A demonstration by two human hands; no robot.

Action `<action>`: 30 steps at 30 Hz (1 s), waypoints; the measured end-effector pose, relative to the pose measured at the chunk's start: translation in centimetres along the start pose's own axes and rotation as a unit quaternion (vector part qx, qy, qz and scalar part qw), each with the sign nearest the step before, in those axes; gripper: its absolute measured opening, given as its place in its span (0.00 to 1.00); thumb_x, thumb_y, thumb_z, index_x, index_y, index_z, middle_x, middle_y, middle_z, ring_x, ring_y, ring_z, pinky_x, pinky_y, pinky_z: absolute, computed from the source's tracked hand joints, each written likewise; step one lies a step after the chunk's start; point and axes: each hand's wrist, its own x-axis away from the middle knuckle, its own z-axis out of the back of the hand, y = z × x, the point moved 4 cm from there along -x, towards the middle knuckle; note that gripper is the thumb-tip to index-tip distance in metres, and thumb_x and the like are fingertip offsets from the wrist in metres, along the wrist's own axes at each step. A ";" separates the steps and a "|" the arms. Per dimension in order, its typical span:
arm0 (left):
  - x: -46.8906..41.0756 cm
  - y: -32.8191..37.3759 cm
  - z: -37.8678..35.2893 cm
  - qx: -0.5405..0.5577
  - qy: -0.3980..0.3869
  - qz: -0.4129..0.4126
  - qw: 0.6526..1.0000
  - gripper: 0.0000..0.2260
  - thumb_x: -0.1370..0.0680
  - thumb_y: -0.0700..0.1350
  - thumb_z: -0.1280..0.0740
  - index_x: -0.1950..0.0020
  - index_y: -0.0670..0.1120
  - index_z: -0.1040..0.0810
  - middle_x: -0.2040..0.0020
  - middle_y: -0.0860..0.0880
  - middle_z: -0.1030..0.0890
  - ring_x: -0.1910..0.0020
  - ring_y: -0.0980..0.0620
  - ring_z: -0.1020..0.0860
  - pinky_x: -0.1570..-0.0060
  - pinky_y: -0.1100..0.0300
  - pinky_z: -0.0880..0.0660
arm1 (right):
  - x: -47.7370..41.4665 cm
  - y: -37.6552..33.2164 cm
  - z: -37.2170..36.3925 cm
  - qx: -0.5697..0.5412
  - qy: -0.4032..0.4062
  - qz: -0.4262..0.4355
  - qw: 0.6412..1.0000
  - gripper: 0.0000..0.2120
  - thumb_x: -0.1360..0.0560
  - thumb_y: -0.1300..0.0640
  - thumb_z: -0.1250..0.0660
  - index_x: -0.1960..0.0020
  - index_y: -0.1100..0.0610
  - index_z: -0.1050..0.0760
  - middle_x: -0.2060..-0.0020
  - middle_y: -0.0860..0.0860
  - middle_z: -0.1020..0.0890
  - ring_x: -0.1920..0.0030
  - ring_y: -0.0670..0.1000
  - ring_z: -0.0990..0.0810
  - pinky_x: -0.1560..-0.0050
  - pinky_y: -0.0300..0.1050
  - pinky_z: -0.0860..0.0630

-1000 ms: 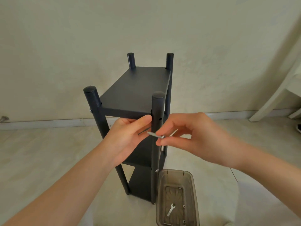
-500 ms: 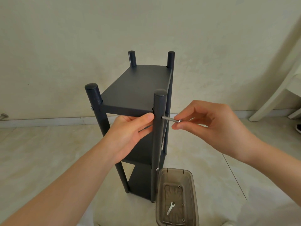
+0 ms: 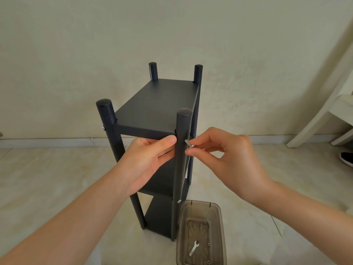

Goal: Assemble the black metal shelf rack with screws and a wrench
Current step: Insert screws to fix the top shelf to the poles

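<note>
The black metal shelf rack (image 3: 156,104) stands upright on the floor with three shelves and four round posts. My left hand (image 3: 147,161) grips the near right post (image 3: 182,131) just under the top shelf, thumb and fingers curled round it. My right hand (image 3: 225,155) pinches a silver screw (image 3: 189,143) whose tip is in the hole on the right side of that post. A small silver wrench (image 3: 193,248) lies in the brown plastic tray (image 3: 219,217) on the floor.
The tray sits against the rack's near right foot and holds a few small nuts (image 3: 209,244). A wall and skirting board run behind the rack. White furniture legs (image 3: 313,123) and a dark shoe (image 3: 345,158) are at the far right.
My right hand brought the screw up from below to the post, set its tip in the hole and pushed it further in. My left hand stayed on the post.
</note>
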 end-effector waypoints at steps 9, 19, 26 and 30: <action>0.1 0.0 0.0 0.009 0.000 0.001 1.000 0.10 0.29 0.48 0.28 0.51 0.46 0.12 0.43 0.42 0.15 0.41 0.46 0.17 0.48 0.61 0.20 | 0.0 -0.2 -0.8 0.074 0.031 0.031 0.996 0.05 0.27 0.56 0.26 0.52 0.53 0.18 0.63 0.42 0.19 0.59 0.31 0.24 0.55 0.22 0.31; 0.0 -0.1 0.0 0.016 0.006 0.005 1.000 0.09 0.29 0.47 0.28 0.53 0.47 0.12 0.44 0.42 0.15 0.41 0.46 0.17 0.44 0.59 0.20 | 0.3 0.1 -0.9 0.089 0.049 0.062 0.993 0.06 0.27 0.58 0.27 0.50 0.56 0.18 0.60 0.47 0.18 0.63 0.34 0.26 0.58 0.21 0.32; 0.0 -0.2 0.0 0.020 -0.002 0.004 1.000 0.08 0.29 0.48 0.28 0.54 0.47 0.12 0.44 0.42 0.15 0.41 0.46 0.17 0.42 0.58 0.21 | 0.4 0.2 -1.0 0.079 0.040 0.068 0.994 0.06 0.26 0.60 0.27 0.49 0.57 0.18 0.59 0.49 0.17 0.63 0.34 0.25 0.57 0.21 0.32; -0.1 -0.2 0.0 0.018 -0.008 0.001 1.000 0.09 0.28 0.48 0.28 0.52 0.47 0.12 0.43 0.42 0.15 0.40 0.46 0.18 0.43 0.58 0.21 | 0.3 0.4 -1.3 -0.010 0.025 -0.006 1.000 0.07 0.26 0.57 0.27 0.51 0.48 0.22 0.59 0.43 0.16 0.56 0.42 0.19 0.56 0.26 0.28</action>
